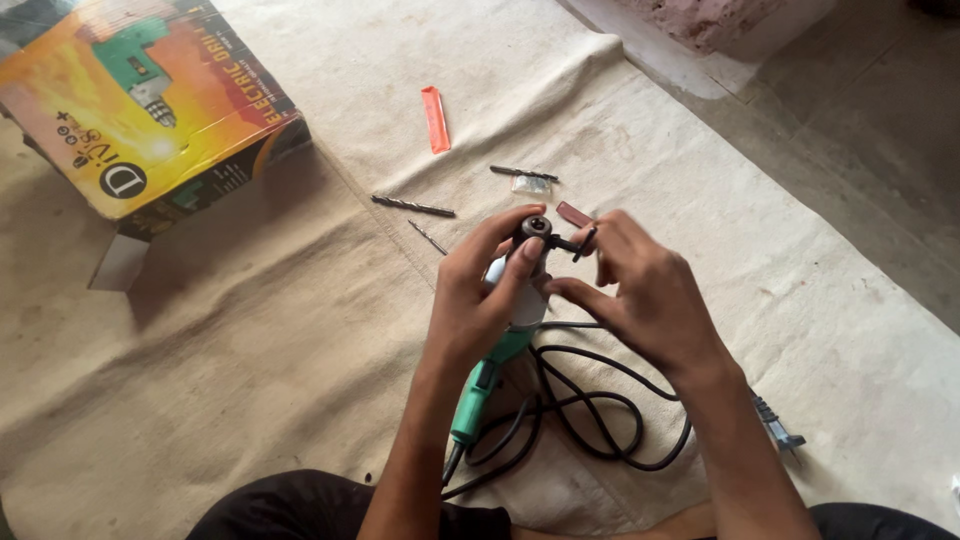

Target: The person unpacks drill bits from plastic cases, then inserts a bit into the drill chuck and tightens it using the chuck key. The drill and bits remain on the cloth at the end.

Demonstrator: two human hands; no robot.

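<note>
My left hand (482, 292) grips the grey front body of a green electric drill (482, 385), holding it upright with its black chuck (535, 228) pointing away from me. My right hand (645, 295) holds a small black chuck key (578, 243) that sits in the side of the chuck. The drill's black cord (590, 410) coils on the cloth below my hands and ends in a plug (778, 428) at the right.
A beige cloth (250, 360) covers the floor. On it lie a long drill bit (413, 206), a thin bit (427, 237), another bit (523, 174), an orange plastic sleeve (435, 119) and a dark red sleeve (573, 213). The yellow drill box (140, 100) stands at top left.
</note>
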